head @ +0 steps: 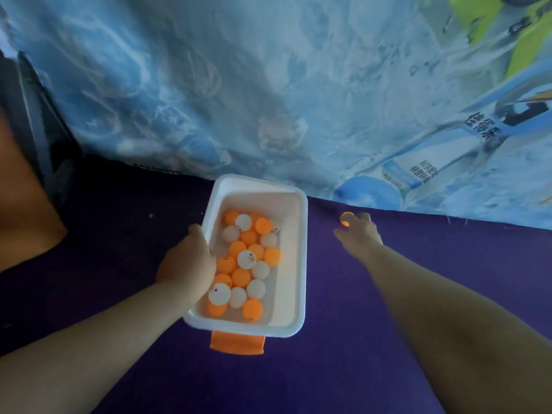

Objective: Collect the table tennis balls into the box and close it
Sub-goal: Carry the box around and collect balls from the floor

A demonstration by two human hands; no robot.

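Observation:
A white foam box [294,264] stands open on the dark purple surface and holds several orange and white table tennis balls [246,259]. My left hand [186,264] grips the box's left rim, fingers curled over the edge. To the right, my right hand [360,234] reaches to a single orange ball [346,219] lying by the blue cloth; the fingers curl round its right side. No lid is in view.
An orange piece [237,343] sticks out from under the box's near end. A blue printed cloth [268,85] hangs as a backdrop behind the purple surface [328,369]. A dark frame [33,115] stands at the far left.

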